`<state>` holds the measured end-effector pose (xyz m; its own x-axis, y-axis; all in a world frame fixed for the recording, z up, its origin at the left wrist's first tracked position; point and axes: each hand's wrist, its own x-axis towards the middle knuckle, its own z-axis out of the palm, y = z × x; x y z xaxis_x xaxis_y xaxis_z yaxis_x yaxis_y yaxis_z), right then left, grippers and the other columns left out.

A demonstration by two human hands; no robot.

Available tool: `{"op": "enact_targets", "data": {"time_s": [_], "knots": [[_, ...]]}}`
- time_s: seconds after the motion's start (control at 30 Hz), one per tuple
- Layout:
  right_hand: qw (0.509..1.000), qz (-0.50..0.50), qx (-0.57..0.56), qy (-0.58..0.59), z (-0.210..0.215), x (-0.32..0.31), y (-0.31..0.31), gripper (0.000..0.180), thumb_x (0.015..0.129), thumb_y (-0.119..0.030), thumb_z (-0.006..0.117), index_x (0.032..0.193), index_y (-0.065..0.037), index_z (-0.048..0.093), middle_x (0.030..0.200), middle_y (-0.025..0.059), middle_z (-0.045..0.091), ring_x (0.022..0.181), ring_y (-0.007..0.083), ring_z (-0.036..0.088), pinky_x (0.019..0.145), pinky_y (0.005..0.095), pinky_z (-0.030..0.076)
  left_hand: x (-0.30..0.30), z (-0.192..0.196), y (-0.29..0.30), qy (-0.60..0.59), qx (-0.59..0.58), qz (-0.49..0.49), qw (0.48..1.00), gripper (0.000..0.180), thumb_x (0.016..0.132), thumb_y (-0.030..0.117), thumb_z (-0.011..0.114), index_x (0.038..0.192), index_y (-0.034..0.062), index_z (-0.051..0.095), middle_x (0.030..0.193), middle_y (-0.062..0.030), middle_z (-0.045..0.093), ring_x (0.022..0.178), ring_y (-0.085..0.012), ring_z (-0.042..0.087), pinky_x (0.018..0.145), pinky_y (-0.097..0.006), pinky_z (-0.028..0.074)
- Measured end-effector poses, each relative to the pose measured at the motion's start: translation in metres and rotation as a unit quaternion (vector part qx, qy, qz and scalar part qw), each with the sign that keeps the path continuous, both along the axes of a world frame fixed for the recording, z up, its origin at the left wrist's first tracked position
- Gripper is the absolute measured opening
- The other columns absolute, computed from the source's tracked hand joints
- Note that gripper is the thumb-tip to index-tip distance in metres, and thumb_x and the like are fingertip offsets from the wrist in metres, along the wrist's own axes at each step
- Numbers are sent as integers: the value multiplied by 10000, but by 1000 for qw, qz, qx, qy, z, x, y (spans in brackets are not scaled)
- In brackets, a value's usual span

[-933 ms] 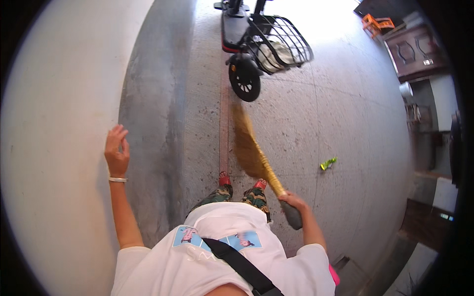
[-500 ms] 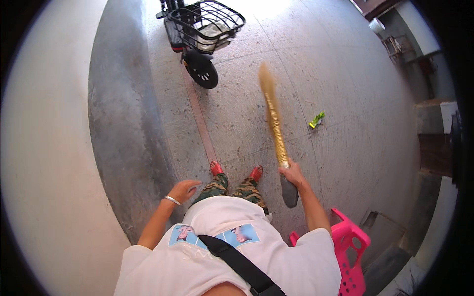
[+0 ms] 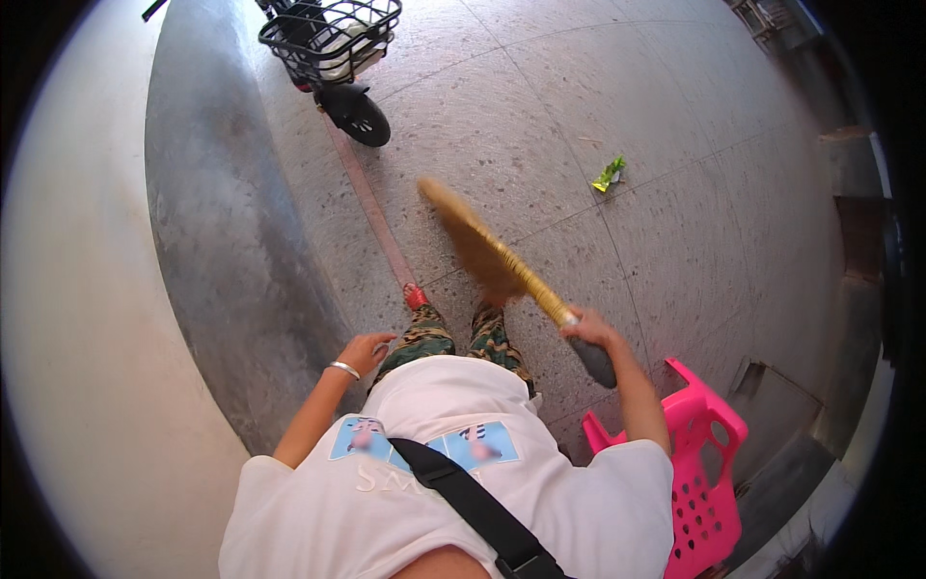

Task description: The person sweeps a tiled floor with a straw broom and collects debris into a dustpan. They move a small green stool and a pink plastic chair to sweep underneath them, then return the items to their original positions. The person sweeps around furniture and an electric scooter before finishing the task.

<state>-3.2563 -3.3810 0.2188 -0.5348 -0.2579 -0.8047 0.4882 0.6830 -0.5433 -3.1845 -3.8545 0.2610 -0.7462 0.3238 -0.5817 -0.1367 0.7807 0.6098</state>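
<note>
My right hand is closed around the handle of a short broom with gold binding, brown bristles and a dark grey handle end. Its head slants up and left across the floor in front of my feet and hides my right foot. Whether the bristles touch the floor I cannot tell. Beside my left thigh hangs my left hand, empty, with loosely bent fingers and a silver bangle at the wrist. A crumpled green and yellow wrapper lies on the floor, right of the broom head and apart from it.
A black scooter with a wire front basket stands ahead on the left. Close behind my right arm is a pink plastic chair. A pale wall runs along the left, and dark furniture lines the right.
The broom head has swung left and toward my feet, its broad side now showing. The view has shifted, so the scooter and wrapper appear higher and further left. My left hand stays empty.
</note>
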Motion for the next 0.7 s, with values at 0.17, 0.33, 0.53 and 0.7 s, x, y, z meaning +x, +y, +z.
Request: {"op": "enact_targets", "data": {"time_s": [0.17,0.33,0.53,0.7], "knots": [[975,-41,137,168,-18,-37,22,705,619,-199,661,1245,-11,395,1040,207,568,937,328,563,794,362,433,-27,-2,28,37,10,-21,999,299,769,62,510,1060,96,575,963,-151,602,850,-323,569,755,-382,448],[951,-166,86,247,-3,7,26,747,629,-204,636,1289,-32,332,1091,240,525,976,337,543,801,401,429,-43,2,59,1,-14,-73,997,292,766,51,517,1053,65,572,984,-151,604,894,-309,577,775,-347,452],[923,-294,204,141,-2,145,20,688,630,-225,631,1240,-60,358,964,215,571,901,353,559,730,404,442,-64,-4,97,-29,40,-125,991,324,756,79,522,1078,99,562,966,-170,600,866,-333,575,773,-377,453],[873,-465,135,48,19,209,20,498,629,-220,659,1047,-6,494,882,138,573,801,232,561,684,347,434,-99,-30,119,-23,70,-182,981,327,765,96,516,1089,99,550,957,-155,608,865,-329,580,770,-372,461]]}}
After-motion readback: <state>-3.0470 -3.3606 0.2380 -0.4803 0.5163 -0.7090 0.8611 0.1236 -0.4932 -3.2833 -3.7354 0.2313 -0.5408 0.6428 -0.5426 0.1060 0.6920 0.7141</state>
